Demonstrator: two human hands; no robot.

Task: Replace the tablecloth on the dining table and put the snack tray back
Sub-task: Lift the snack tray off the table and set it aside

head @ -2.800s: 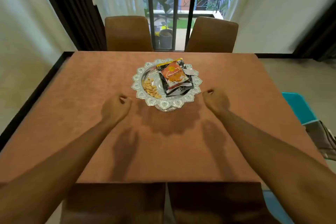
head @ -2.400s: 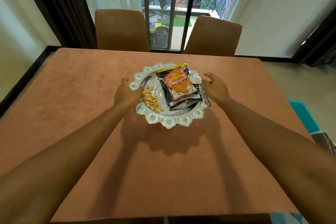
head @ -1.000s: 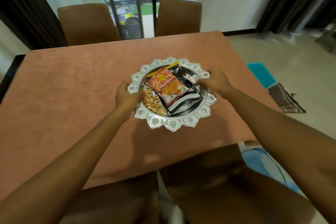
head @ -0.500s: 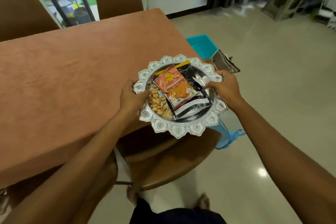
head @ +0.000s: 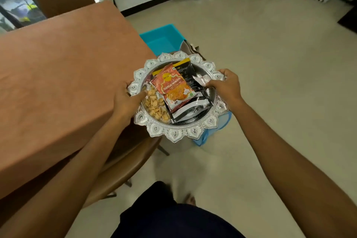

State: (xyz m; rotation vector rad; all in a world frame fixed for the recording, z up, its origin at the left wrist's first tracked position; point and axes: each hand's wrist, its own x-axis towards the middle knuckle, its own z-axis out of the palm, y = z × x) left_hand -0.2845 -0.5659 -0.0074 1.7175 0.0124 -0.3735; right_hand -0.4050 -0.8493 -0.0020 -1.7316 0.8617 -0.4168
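Snack tray (head: pixel 174 134): silver with a scalloped rim, held in the air just past the corner of the covered top, above a chair (head: pixel 123 162) seat and the floor (head: pixel 270 83); roughly level.
Left hand (head: pixel 125 100): clamped on the tray's left rim, thumb lying over the rim beside the loose snacks (head: pixel 155 107); the fingers underneath are hidden.
Right hand (head: pixel 226 87): clamped on the right rim, opposite the left hand, thumb over the edge.
Load: an orange packet (head: pixel 174 88) lies on a black packet (head: pixel 190 110); the shell-shaped snacks sit unwrapped on the left side of the tray.
Tablecloth (head: pixel 58 75): brown, spread flat at the left, its edge hanging down on the near side.
Step in hand (judged): carrying the tray clear so that the cloth can be taken off; the task looks barely begun.
Doing it well: hold the two grips level with each other, since any tilt would send the loose snacks sliding toward the rim; turn with the body, not the wrists; choose a flat resting place well apart from the cloth.
Hazard: the chair and a blue tub (head: pixel 161 39) stand near the path; step round them.
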